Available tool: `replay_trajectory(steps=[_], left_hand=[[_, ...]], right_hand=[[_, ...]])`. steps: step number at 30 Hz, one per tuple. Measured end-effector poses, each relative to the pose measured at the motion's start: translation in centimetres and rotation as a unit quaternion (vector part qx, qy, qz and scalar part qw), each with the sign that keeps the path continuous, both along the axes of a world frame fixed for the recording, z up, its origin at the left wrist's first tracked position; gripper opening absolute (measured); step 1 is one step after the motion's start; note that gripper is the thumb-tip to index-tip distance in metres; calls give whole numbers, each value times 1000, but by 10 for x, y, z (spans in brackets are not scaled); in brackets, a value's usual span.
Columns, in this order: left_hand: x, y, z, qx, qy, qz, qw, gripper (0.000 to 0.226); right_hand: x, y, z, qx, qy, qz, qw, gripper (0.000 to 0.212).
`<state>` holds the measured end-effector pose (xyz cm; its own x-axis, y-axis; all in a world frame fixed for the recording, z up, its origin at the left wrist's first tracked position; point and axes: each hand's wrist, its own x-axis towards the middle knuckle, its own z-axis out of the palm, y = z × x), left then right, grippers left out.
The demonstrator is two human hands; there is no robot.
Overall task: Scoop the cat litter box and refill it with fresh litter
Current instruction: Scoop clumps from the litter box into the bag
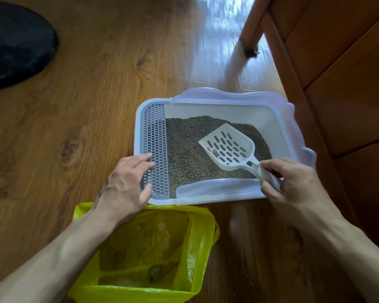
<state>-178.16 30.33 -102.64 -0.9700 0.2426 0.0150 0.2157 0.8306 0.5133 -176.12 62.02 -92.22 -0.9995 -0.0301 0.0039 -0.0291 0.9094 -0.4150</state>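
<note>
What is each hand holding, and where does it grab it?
The right hand holds the white scoop by its handle. The left hand holds nothing; it rests on the litter box grate.

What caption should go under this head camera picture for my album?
Right hand lifts a clump in the scoop over the litter box; left hand steadies it.

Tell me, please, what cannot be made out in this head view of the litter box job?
- Dark object at top left: cut off by the frame edge, unidentifiable.
- Scoop handle end: covered by the right hand.
- Yellow bag bottom: partly hidden by the left forearm and frame edge.
- Small clump on the scoop: too small to identify.
</note>
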Motion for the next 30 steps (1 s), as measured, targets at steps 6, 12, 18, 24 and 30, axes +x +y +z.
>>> replay_trajectory(steps=[6,12,18,24,30], left_hand=[[2,3,2,4,9,14,1000,51],[1,2,2,13,3,9,1000,51],[-3,0,6,13,-16,9,1000,52],[-4,-2,7,14,-19,-4,1000,52],[-4,0,7,16,-9,7,1000,47]], right_hand=[[1,1,4,9,-12,-3,1000,26],[4,-10,26,-23,13,63,998,34],[18,-34,58,-33,-20,222,974,32],[30,-47,53,64,15,303,951,33],[29,-55,47,132,79,332,931,27]])
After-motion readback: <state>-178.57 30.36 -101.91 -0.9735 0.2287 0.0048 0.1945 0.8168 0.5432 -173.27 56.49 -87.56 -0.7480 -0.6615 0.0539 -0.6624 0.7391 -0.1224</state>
